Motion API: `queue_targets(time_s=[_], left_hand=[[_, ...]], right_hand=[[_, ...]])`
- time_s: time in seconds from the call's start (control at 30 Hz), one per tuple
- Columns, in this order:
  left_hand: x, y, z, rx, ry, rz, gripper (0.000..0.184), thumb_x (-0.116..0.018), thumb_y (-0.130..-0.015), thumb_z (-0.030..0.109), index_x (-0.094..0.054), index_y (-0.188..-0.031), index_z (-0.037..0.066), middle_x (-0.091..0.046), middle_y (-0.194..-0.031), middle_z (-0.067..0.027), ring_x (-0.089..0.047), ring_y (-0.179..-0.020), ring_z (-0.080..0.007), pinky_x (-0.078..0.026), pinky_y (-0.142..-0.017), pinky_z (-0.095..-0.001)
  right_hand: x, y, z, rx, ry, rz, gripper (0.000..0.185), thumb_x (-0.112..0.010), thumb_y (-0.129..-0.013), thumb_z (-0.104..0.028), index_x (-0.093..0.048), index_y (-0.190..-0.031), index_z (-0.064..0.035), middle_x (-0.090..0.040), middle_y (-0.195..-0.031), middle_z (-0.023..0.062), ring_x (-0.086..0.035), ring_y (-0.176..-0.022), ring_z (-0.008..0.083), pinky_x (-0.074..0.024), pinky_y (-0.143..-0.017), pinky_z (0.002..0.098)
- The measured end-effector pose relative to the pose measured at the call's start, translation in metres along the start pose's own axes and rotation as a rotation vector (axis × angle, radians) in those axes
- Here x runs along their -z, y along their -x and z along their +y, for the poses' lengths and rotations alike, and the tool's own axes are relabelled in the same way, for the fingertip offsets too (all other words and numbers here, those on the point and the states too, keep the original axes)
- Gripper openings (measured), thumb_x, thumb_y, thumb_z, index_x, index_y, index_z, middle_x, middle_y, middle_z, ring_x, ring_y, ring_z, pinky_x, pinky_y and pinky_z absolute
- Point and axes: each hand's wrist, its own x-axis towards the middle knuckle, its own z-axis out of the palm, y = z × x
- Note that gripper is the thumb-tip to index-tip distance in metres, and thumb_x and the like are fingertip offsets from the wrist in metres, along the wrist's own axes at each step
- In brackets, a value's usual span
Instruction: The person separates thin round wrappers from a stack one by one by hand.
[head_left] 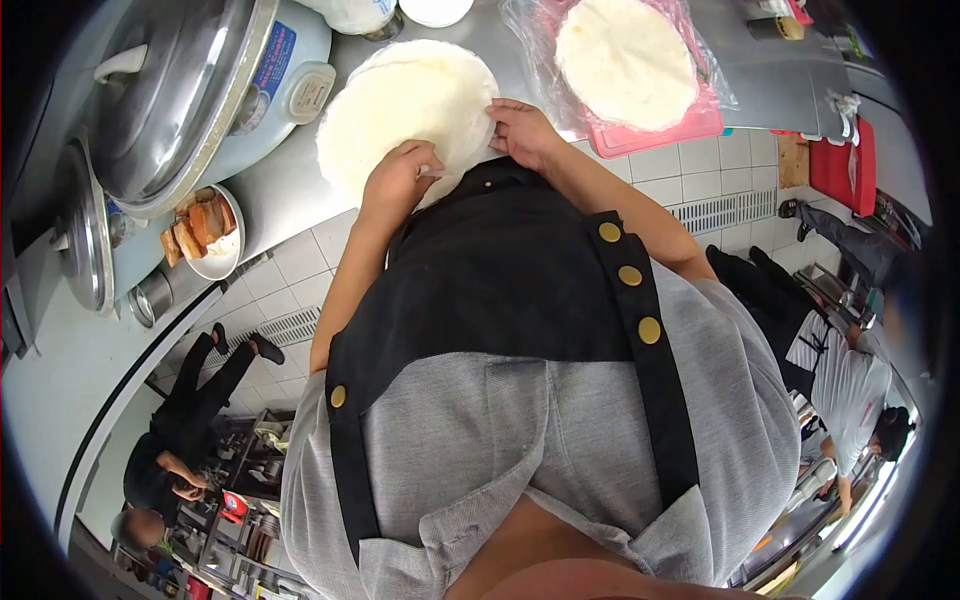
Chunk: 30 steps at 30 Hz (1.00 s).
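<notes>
A stack of thin, round white sheets (410, 100) lies on the steel counter in front of my body. My left hand (403, 172) is at the near edge of the stack, its fingers pinched together on the edge of a sheet. At the stack's right edge is my right hand (520, 130), its fingertips touching the rim; whether they grip a sheet is hard to tell. Another round white sheet (627, 62) rests to the right on clear plastic over a pink board (660, 135).
Two large lidded cookers (180, 90) (85, 225) stand at the left, beside a white bowl (222, 255) with browned food pieces. A person (165, 440) is at the lower left, and others (840, 375) are at the right.
</notes>
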Motion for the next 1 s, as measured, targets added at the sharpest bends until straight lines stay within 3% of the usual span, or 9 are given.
queue_targets(time_s=[0.03, 0.1, 0.23, 0.3, 0.4, 0.5, 0.67, 0.77, 1.0], left_hand=[[0.004, -0.001, 0.006, -0.001, -0.001, 0.0, 0.018, -0.074, -0.079, 0.01, -0.067, -0.096, 0.009, -0.066, -0.11, -0.0081, -0.063, -0.099, -0.0298, -0.051, -0.084, -0.0383], [0.01, -0.005, 0.02, 0.206, 0.136, -0.103, 0.027, -0.078, -0.078, 0.015, -0.068, -0.103, 0.009, -0.067, -0.108, -0.0089, -0.063, -0.093, -0.0275, -0.051, -0.082, -0.0377], [0.007, -0.016, 0.019, 0.172, 0.229, -0.02, 0.032, -0.079, -0.08, 0.019, -0.068, -0.108, 0.008, -0.067, -0.108, -0.0102, -0.062, -0.09, -0.0241, -0.051, -0.079, -0.0358], [0.003, -0.025, 0.009, 0.192, 0.226, 0.028, 0.025, -0.074, -0.085, 0.016, -0.069, -0.108, 0.008, -0.069, -0.106, -0.0028, -0.06, -0.088, -0.0158, -0.05, -0.079, -0.0301], [-0.004, -0.029, -0.011, 0.284, 0.269, 0.192, 0.021, -0.071, -0.088, 0.014, -0.07, -0.108, 0.006, -0.071, -0.098, -0.0026, -0.061, -0.085, -0.0142, -0.05, -0.078, -0.0289], [0.002, -0.029, -0.02, 0.351, 0.328, 0.222, 0.019, -0.07, -0.09, 0.014, -0.069, -0.106, 0.003, -0.071, -0.094, -0.0037, -0.062, -0.082, -0.0129, -0.05, -0.077, -0.0275], [0.003, -0.039, 0.011, 0.258, 0.441, 0.193, 0.029, -0.079, -0.085, 0.02, -0.068, -0.102, 0.0, -0.071, -0.092, -0.0069, -0.065, -0.085, -0.0131, -0.052, -0.078, -0.027], [-0.007, -0.044, 0.014, 0.338, 0.494, 0.216, 0.027, -0.079, -0.084, 0.019, -0.067, -0.099, -0.001, -0.07, -0.09, -0.006, -0.065, -0.081, -0.0123, -0.052, -0.075, -0.025], [-0.013, -0.045, 0.001, 0.355, 0.473, 0.239, 0.02, -0.072, -0.091, 0.017, -0.067, -0.096, -0.001, -0.07, -0.085, -0.0048, -0.064, -0.075, -0.0103, -0.052, -0.069, -0.0245]], right_hand=[[-0.002, 0.001, -0.001, 0.005, -0.032, 0.019, 0.031, -0.059, -0.096, -0.004, -0.057, -0.126, -0.0017, -0.064, -0.117, 0.0094, -0.066, -0.099, 0.0194, -0.0559, -0.089, 0.0363], [-0.001, 0.002, 0.0, 0.014, -0.016, -0.065, 0.03, -0.058, -0.096, -0.002, -0.057, -0.125, -0.001, -0.064, -0.115, 0.0085, -0.066, -0.099, 0.0191, -0.0557, -0.089, 0.0356], [-0.005, 0.002, 0.006, 0.068, 0.078, -0.125, 0.028, -0.057, -0.095, 0.001, -0.058, -0.123, -0.0001, -0.064, -0.112, 0.0064, -0.064, -0.099, 0.0172, -0.0552, -0.09, 0.0342], [-0.007, 0.004, 0.004, 0.065, 0.079, -0.133, 0.028, -0.057, -0.095, 0.001, -0.059, -0.123, -0.0005, -0.064, -0.111, 0.0058, -0.063, -0.1, 0.0167, -0.0551, -0.09, 0.0339], [-0.006, 0.004, 0.003, 0.055, 0.086, -0.156, 0.028, -0.058, -0.095, 0.0, -0.059, -0.123, -0.0017, -0.064, -0.111, 0.0049, -0.063, -0.1, 0.0161, -0.055, -0.09, 0.0336], [-0.006, 0.004, 0.003, 0.071, 0.088, -0.21, 0.029, -0.061, -0.094, 0.0, -0.059, -0.123, -0.0025, -0.064, -0.11, 0.0043, -0.063, -0.099, 0.0161, -0.0554, -0.09, 0.0338], [-0.02, 0.013, 0.001, 0.122, 0.125, -0.231, 0.035, -0.066, -0.091, 0.0, -0.056, -0.124, -0.0023, -0.064, -0.107, 0.0049, -0.064, -0.099, 0.0158, -0.0565, -0.089, 0.0336], [-0.029, 0.018, -0.002, 0.122, 0.218, -0.225, 0.039, -0.068, -0.089, 0.002, -0.055, -0.125, -0.0015, -0.064, -0.105, 0.0063, -0.065, -0.097, 0.016, -0.0579, -0.087, 0.0321], [-0.029, 0.012, 0.003, 0.157, 0.218, -0.259, 0.041, -0.067, -0.088, 0.005, -0.054, -0.126, -0.0011, -0.064, -0.101, 0.0073, -0.067, -0.091, 0.0165, -0.0595, -0.084, 0.0305]])
